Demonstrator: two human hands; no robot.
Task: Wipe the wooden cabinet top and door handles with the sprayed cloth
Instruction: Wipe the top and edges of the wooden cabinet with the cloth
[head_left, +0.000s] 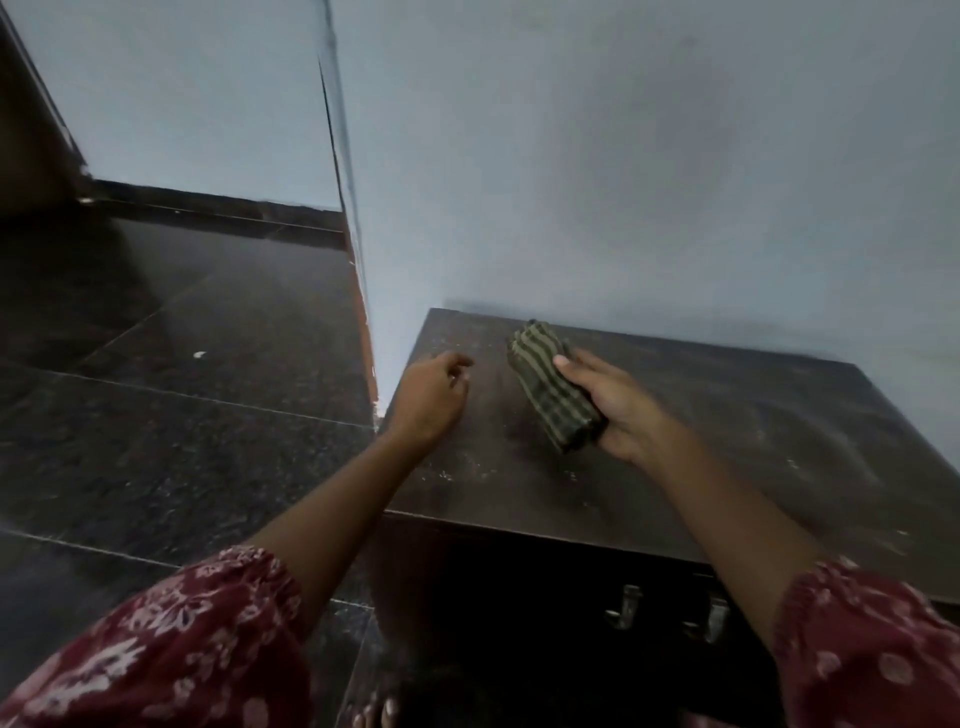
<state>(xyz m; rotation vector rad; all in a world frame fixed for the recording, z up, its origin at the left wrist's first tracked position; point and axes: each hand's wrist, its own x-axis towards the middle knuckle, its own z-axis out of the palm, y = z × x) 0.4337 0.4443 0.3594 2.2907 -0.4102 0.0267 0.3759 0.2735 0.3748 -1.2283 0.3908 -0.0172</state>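
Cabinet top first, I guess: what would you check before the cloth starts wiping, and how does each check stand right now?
1. Cloth in hand: ok, the right hand grips the folded striped cloth.
2. Cloth on the surface: cannot tell, it seems to be held just above the cabinet top.
3. Top free of objects: ok, only dust and specks show.
4. Left hand out of the path: not ok, it hovers over the left part of the top.
5. Cloth damp from spraying: cannot tell.
6. Door handles reachable: ok, two metal handles show on the front below.

Pale blue walls (649, 156), dark glossy speckled floor tiles (182, 415).
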